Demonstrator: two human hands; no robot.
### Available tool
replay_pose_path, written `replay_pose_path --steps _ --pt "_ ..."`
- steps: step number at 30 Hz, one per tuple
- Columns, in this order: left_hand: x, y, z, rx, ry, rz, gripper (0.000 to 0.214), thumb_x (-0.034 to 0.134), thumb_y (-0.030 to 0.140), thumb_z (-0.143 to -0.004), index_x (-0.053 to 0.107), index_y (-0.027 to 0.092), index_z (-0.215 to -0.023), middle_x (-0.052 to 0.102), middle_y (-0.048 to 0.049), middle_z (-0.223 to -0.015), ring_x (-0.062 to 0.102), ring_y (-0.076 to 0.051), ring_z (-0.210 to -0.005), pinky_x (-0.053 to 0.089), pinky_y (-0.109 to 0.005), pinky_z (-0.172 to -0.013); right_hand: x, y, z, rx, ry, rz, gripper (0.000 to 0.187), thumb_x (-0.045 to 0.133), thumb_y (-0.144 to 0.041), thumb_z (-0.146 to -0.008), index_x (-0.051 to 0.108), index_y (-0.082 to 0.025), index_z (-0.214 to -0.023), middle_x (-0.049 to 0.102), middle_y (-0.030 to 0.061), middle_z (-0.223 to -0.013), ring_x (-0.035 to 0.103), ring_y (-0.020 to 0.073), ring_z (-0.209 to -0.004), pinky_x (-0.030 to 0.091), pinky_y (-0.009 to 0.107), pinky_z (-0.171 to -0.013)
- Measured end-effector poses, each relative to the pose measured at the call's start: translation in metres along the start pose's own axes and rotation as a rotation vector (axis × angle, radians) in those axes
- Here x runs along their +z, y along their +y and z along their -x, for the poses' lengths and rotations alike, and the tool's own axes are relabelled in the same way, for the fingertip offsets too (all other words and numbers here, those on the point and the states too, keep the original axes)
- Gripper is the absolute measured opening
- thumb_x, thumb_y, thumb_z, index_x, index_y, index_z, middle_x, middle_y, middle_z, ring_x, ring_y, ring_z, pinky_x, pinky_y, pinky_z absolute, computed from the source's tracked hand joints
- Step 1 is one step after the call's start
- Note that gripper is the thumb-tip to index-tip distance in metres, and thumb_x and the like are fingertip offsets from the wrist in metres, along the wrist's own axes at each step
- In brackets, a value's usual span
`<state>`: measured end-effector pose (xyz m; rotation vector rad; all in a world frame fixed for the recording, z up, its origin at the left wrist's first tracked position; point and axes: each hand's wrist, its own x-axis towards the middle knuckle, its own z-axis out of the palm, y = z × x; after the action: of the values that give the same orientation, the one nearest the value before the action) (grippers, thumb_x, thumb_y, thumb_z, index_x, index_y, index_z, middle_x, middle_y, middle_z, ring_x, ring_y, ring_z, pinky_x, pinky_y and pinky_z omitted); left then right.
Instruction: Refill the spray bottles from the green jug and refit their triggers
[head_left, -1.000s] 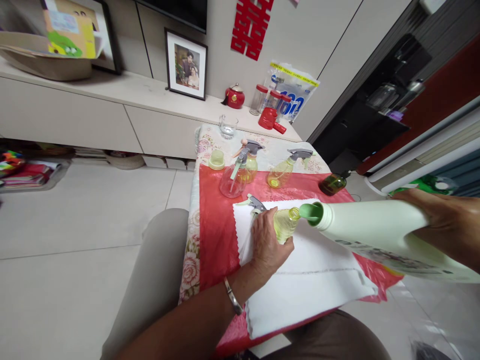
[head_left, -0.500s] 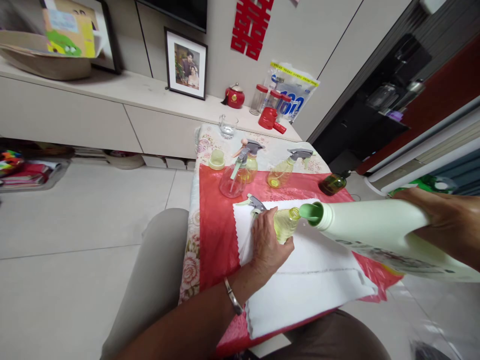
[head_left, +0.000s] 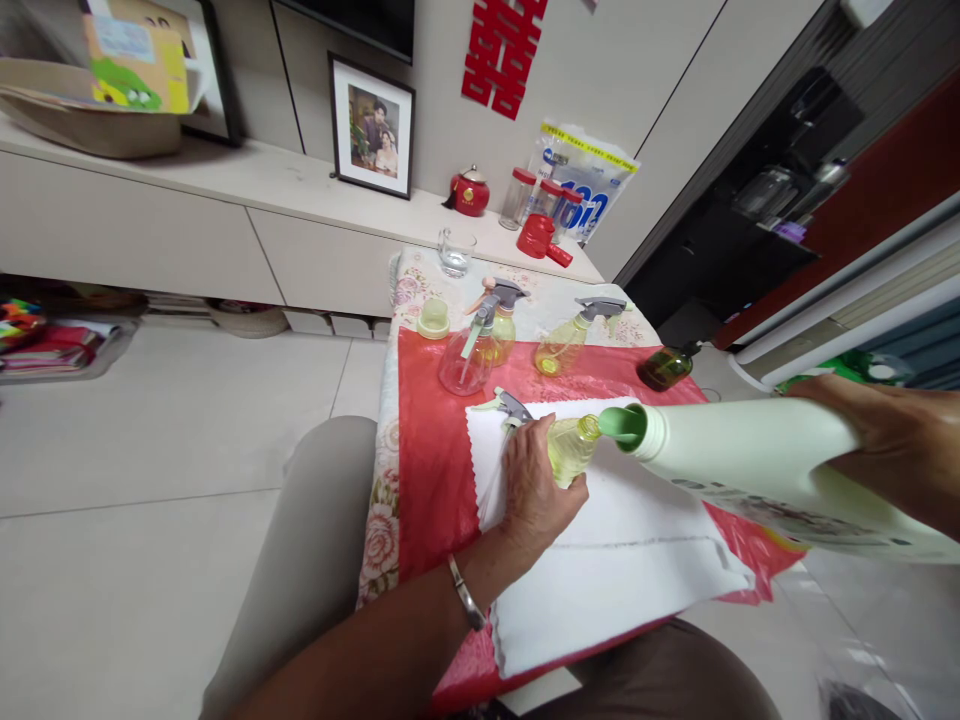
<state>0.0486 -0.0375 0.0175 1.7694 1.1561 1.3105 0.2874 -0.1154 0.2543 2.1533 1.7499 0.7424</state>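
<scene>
In the head view, our left hand [head_left: 541, 478] clasps a translucent yellow plastic bottle [head_left: 571, 450], its open neck poking out beyond the grip. Our right hand [head_left: 889, 440] curls round a pale-green plastic jug [head_left: 750, 440], well behind the green spout [head_left: 619, 424] at the bottle's mouth.

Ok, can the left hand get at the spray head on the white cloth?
Probably not without letting go: the left hand holds the yellow bottle, though the spray head lies close beside that hand.
</scene>
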Motion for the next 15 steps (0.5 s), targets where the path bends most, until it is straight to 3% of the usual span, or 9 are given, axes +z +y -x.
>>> replay_pose_path --steps 15 --pt "-0.0001 0.0006 0.0 -0.022 -0.01 0.013 0.076 0.07 0.009 -0.065 0.04 0.023 -0.133 0.059 -0.0105 -0.122 0.058 -0.032 -0.116 0.05 -0.054 -0.102 -0.0004 -0.0006 0.0007 0.004 -0.043 0.081 0.036 0.06 -0.038 -0.062 0.064 -0.042 -0.097 0.06 -0.0046 -0.058 0.047 0.0182 -0.042 0.029 0.025 -0.043"
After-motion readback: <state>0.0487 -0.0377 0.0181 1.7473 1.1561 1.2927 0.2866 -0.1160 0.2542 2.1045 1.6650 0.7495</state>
